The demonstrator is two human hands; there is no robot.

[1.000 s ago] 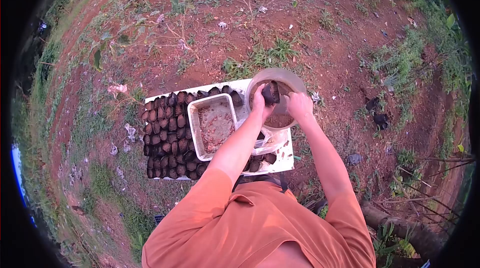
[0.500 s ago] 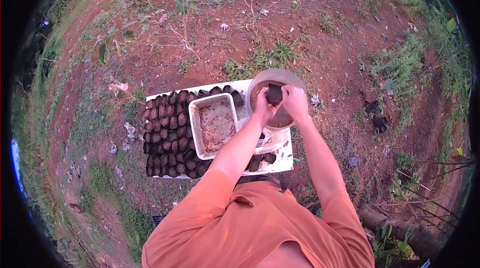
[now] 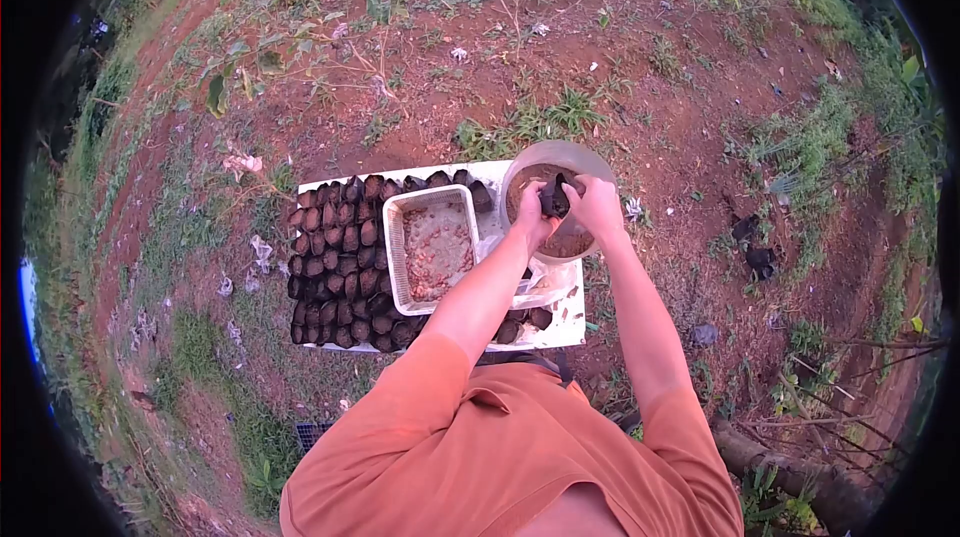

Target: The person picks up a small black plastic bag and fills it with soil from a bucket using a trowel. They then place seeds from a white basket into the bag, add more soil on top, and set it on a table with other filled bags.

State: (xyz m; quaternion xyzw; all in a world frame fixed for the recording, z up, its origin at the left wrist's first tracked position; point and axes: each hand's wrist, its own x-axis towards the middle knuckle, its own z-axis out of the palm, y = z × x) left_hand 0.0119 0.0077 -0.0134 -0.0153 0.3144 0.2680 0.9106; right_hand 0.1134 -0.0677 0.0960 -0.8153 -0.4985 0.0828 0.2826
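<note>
Above a round tub of soil (image 3: 520, 163), my left hand (image 3: 533, 215) grips a small black nursery bag (image 3: 554, 199) from its left side. My right hand (image 3: 597, 205) has its fingers closed on the bag's upper right edge. The bag's mouth looks pulled apart and creased; I cannot make out what is inside it. Brown soil shows in the tub around and below both hands.
A white table (image 3: 570, 322) carries rows of soil-filled black bags (image 3: 335, 257). Among them sits a white basket (image 3: 392, 257) with reddish bits inside. A clear plastic bag (image 3: 545, 287) lies beside the tub. Weedy red ground surrounds the table.
The black bag has turned and its mouth now shows more openly between my hands. My right hand has shifted slightly right and down its edge. The view has moved a little.
</note>
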